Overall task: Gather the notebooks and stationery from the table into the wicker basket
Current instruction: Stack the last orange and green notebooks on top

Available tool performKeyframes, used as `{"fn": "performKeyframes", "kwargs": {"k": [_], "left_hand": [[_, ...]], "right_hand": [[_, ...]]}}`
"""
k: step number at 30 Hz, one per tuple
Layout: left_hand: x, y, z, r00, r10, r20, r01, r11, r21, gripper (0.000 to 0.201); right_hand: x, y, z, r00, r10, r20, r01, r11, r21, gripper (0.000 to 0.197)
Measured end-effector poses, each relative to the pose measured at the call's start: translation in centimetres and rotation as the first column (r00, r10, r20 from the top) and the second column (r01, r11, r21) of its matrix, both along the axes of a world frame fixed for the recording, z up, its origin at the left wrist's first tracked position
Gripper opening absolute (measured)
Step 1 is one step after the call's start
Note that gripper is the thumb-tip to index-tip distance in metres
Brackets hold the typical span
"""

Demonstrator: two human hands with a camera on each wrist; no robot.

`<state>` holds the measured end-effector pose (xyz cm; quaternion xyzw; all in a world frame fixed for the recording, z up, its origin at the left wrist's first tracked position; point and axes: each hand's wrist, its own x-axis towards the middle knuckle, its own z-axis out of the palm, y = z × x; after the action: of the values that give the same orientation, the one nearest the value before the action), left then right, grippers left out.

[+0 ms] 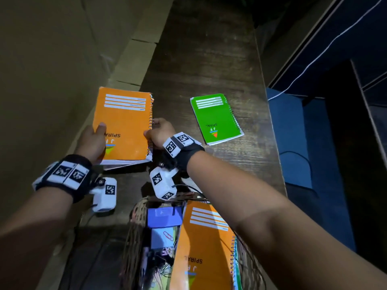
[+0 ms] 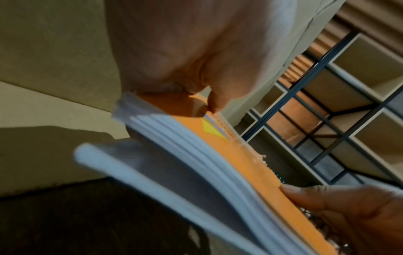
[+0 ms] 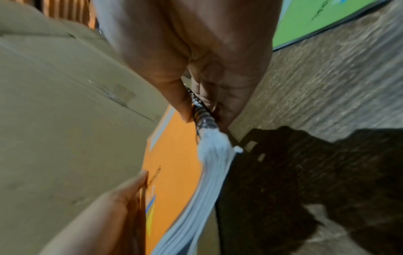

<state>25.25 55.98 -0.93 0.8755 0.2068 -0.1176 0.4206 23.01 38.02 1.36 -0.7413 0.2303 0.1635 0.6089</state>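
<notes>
Both hands grip one orange notebook (image 1: pixel 123 124) above the table's (image 1: pixel 209 59) left edge: left hand (image 1: pixel 93 141) with thumb on the cover, right hand (image 1: pixel 160 132) pinching the spiral. One green notebook (image 1: pixel 215 118) lies right. A second orange notebook (image 1: pixel 204 248) stands in the near wicker basket (image 1: pixel 134 237).

"J F SPIRAL" printed on the cover of the orange notebook (image 1: pixel 123 124) held above the worktop's left edge. Same "J F SPIRAL" on the green notebook (image 1: pixel 215 118) near the right edge, and on the orange notebook in the basket (image 1: pixel 203 248). Smaller cover lines unreadable.
</notes>
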Motion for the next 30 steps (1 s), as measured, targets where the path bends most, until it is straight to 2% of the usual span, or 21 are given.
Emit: {"fn": "performKeyframes", "kwargs": {"k": [3, 7, 10, 13, 16, 17, 19, 21, 23, 26, 28, 30], "left_hand": [[-2.6, -1.1, 1.6, 0.998, 0.037, 0.060, -0.027, 0.987, -0.157, 0.049], [-6.8, -3.6, 4.3, 0.992, 0.074, 0.106, -0.033, 0.936, -0.351, 0.040], [-10.1, -5.9, 5.7, 0.985, 0.031, 0.169, 0.028, 0.940, -0.340, 0.033], [-13.6, -8.5, 6.6, 0.967, -0.035, 0.251, 0.111, 0.949, -0.295, 0.033], [-16.9, -10.8, 6.6, 0.955, -0.082, 0.283, 0.161, 0.949, -0.269, 0.015], [-17.9, -11.3, 6.3, 0.957, -0.089, 0.276, 0.166, 0.949, -0.267, 0.017], [-19.9, -11.9, 5.9, 0.959, -0.134, 0.251, 0.202, 0.942, -0.269, 0.028], [-21.9, -12.1, 5.8, 0.942, -0.259, 0.214, 0.299, 0.936, -0.186, 0.037], [-24.0, -12.0, 5.5, 0.913, -0.377, 0.158, 0.398, 0.907, -0.135, 0.039], [-26.6, -11.2, 4.3, 0.870, -0.487, 0.076, 0.493, 0.857, -0.152, 0.042], [-27.6, -10.5, 3.4, 0.842, -0.540, 0.010, 0.538, 0.837, -0.096, 0.041], [-28.5, -10.2, 2.9, 0.779, -0.627, -0.033, 0.627, 0.779, -0.006, 0.037]], "right_hand": [[-2.0, -2.1, 2.1, 0.999, 0.014, 0.038, -0.017, 0.997, 0.071, 0.045], [-5.4, -4.9, 4.0, 0.994, -0.008, 0.108, -0.006, 0.992, 0.127, 0.043], [-9.1, -7.1, 4.4, 0.984, -0.101, 0.147, 0.068, 0.974, 0.215, 0.042], [-12.9, -9.2, 4.0, 0.975, -0.164, 0.148, 0.131, 0.970, 0.207, 0.044], [-16.7, -11.1, 3.1, 0.973, -0.182, 0.144, 0.149, 0.965, 0.214, 0.039], [-18.0, -11.6, 2.9, 0.976, -0.176, 0.129, 0.147, 0.967, 0.208, 0.037], [-20.6, -12.6, 2.5, 0.983, -0.149, 0.105, 0.130, 0.978, 0.166, 0.036], [-23.2, -13.7, 2.4, 0.991, -0.098, 0.087, 0.089, 0.991, 0.100, 0.034], [-25.7, -14.5, 2.3, 0.998, -0.009, 0.056, 0.011, 0.999, -0.038, 0.032], [-29.1, -15.5, 2.2, 0.978, 0.203, -0.043, -0.206, 0.930, -0.305, 0.028], [-31.0, -15.5, 1.9, 0.952, 0.284, -0.111, -0.305, 0.876, -0.374, 0.028], [-32.4, -15.2, 1.3, 0.934, 0.310, -0.178, -0.357, 0.830, -0.429, 0.028]]}}
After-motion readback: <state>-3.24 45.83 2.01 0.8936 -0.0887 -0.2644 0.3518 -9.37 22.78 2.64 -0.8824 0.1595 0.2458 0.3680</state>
